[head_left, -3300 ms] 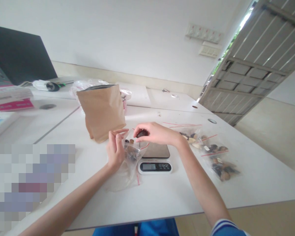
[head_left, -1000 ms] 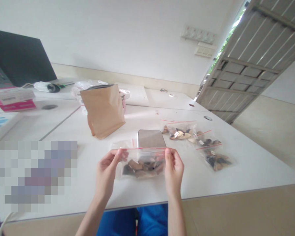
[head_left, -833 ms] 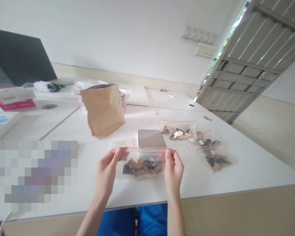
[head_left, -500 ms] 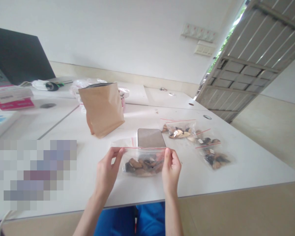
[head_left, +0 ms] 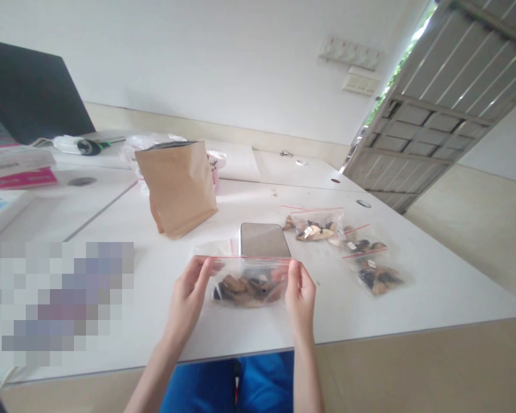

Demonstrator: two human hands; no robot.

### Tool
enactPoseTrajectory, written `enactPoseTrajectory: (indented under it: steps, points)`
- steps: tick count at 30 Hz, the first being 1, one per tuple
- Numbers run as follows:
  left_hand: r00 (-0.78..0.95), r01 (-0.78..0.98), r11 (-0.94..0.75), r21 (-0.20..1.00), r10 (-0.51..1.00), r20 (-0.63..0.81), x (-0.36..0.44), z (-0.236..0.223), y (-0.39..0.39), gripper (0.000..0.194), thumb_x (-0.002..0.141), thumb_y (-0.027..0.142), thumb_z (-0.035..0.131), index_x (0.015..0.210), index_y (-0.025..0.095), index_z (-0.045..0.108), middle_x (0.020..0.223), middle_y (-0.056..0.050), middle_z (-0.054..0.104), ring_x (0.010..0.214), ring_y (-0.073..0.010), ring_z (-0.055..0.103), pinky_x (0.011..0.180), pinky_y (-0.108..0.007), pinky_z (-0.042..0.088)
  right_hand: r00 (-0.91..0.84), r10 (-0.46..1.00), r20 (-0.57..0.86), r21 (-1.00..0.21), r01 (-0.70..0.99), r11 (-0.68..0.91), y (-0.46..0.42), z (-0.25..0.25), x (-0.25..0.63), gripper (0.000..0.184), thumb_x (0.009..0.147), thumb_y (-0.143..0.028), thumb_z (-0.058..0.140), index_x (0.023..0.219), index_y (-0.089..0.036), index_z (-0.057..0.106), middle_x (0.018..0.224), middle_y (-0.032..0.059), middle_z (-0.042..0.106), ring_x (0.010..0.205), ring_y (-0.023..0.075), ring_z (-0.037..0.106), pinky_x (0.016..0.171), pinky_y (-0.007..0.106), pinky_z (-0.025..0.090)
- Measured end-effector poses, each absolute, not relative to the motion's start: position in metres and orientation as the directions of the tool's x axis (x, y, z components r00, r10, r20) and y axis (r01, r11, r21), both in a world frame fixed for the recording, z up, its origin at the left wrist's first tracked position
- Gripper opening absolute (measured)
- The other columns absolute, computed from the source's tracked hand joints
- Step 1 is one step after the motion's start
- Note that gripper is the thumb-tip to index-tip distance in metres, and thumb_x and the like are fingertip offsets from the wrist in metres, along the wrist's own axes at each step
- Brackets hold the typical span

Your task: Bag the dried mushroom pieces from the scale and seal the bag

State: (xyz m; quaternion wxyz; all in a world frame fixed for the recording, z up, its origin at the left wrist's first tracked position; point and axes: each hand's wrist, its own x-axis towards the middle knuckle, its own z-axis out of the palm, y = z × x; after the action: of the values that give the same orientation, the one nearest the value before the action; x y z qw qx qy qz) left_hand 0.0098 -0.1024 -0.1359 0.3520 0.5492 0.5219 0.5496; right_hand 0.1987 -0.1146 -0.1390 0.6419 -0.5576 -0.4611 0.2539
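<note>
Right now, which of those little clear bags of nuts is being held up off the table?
The zip bag pinched at its top corners by the left hand and right hand; the other filled bags lie flat to the right.

A clear zip bag (head_left: 248,284) of dark and brown pieces is held up between both hands. Its red-lined top edge is pinched at one corner by the left hand (head_left: 189,298) and at the other by the right hand (head_left: 301,295). Just beyond the fingertips a scale (head_left: 263,240) is seen on the white table (head_left: 370,310). Beyond the left fingers a brown paper pouch (head_left: 178,186) stands upright. Past the right fingers, three filled bags (head_left: 348,246) are laid in a row.
</note>
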Motion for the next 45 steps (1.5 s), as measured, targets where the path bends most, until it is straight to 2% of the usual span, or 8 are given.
enactPoseTrajectory:
  steps: [5, 14, 19, 25, 29, 34, 39, 45]
  points:
    - [-0.137, 0.009, -0.188, 0.982, 0.973, 0.187, 0.012, -0.140, -0.104, 0.030, 0.079, 0.048, 0.063, 0.089, 0.020, 0.059, 0.091, -0.003, 0.067, 0.089, -0.0157, 0.062, 0.081, -0.025, 0.047, 0.328, 0.895, 0.302, -0.952, 0.149, 0.267, -0.120, -0.141, 0.205, 0.039, 0.091, -0.052, 0.044, 0.083, -0.019, 0.062, 0.076, 0.0047, 0.069, 0.070, 0.0181, 0.064, 0.067, 0.028, 0.050]
    - [-0.117, -0.116, -0.118, 0.986, 0.988, 0.104, 0.008, -0.132, -0.105, 0.031, 0.072, 0.046, 0.072, 0.076, 0.017, 0.060, 0.074, 0.001, 0.064, 0.071, -0.0099, 0.057, 0.066, -0.018, 0.043, 0.390, 0.818, 0.423, -0.904, 0.248, 0.349, -0.119, -0.140, 0.204, 0.028, 0.089, -0.043, 0.053, 0.079, -0.018, 0.061, 0.069, 0.0028, 0.067, 0.064, 0.0153, 0.063, 0.064, 0.025, 0.049]
    - [-0.123, -0.131, -0.120, 0.984, 0.987, 0.104, 0.009, -0.132, -0.106, 0.031, 0.072, 0.045, 0.072, 0.076, 0.017, 0.062, 0.076, 0.000, 0.066, 0.074, -0.0107, 0.057, 0.068, -0.018, 0.044, 0.418, 0.818, 0.395, -0.918, 0.202, 0.340, -0.120, -0.141, 0.201, 0.030, 0.088, -0.045, 0.053, 0.076, -0.019, 0.060, 0.067, 0.0020, 0.066, 0.064, 0.0154, 0.061, 0.063, 0.025, 0.048]
    - [-0.072, -0.176, -0.114, 0.978, 0.992, 0.102, 0.009, -0.135, -0.104, 0.029, 0.075, 0.047, 0.069, 0.078, 0.018, 0.063, 0.078, 0.000, 0.066, 0.078, -0.0117, 0.059, 0.073, -0.019, 0.045, 0.305, 0.887, 0.346, -0.936, 0.178, 0.304, -0.127, -0.137, 0.206, 0.028, 0.089, -0.043, 0.053, 0.084, -0.018, 0.065, 0.081, 0.0038, 0.068, 0.081, 0.0175, 0.063, 0.075, 0.025, 0.048]
    - [-0.060, -0.149, -0.121, 0.981, 0.992, 0.113, 0.008, -0.136, -0.106, 0.026, 0.077, 0.045, 0.067, 0.081, 0.019, 0.065, 0.081, 0.000, 0.065, 0.081, -0.0119, 0.058, 0.075, -0.019, 0.044, 0.257, 0.903, 0.344, -0.935, 0.188, 0.302, -0.128, -0.135, 0.210, 0.025, 0.088, -0.041, 0.056, 0.085, -0.019, 0.067, 0.084, 0.0037, 0.069, 0.084, 0.0179, 0.063, 0.079, 0.026, 0.047]
    - [-0.050, -0.144, -0.132, 0.981, 0.991, 0.126, 0.004, -0.136, -0.109, 0.024, 0.081, 0.044, 0.063, 0.077, 0.020, 0.062, 0.079, 0.000, 0.065, 0.080, -0.0127, 0.057, 0.074, -0.020, 0.043, 0.319, 0.893, 0.317, -0.948, 0.128, 0.291, -0.124, -0.142, 0.210, 0.023, 0.083, -0.041, 0.062, 0.082, -0.019, 0.067, 0.079, 0.0038, 0.070, 0.079, 0.0185, 0.064, 0.076, 0.028, 0.049]
    - [-0.075, -0.121, -0.154, 0.981, 0.986, 0.146, 0.003, -0.135, -0.109, 0.023, 0.079, 0.041, 0.066, 0.074, 0.019, 0.062, 0.085, -0.001, 0.068, 0.086, -0.0140, 0.058, 0.078, -0.021, 0.042, 0.393, 0.854, 0.342, -0.938, 0.094, 0.333, -0.120, -0.145, 0.208, 0.024, 0.080, -0.042, 0.065, 0.076, -0.018, 0.067, 0.073, 0.0028, 0.067, 0.074, 0.0178, 0.064, 0.072, 0.028, 0.050]
    - [-0.124, -0.150, -0.107, 0.983, 0.988, 0.089, 0.002, -0.136, -0.108, 0.024, 0.074, 0.041, 0.071, 0.068, 0.018, 0.064, 0.083, -0.002, 0.070, 0.082, -0.0152, 0.058, 0.075, -0.023, 0.042, 0.406, 0.866, 0.291, -0.955, 0.073, 0.287, -0.121, -0.142, 0.205, 0.027, 0.079, -0.044, 0.066, 0.077, -0.017, 0.067, 0.075, 0.0042, 0.068, 0.076, 0.0187, 0.064, 0.073, 0.029, 0.050]
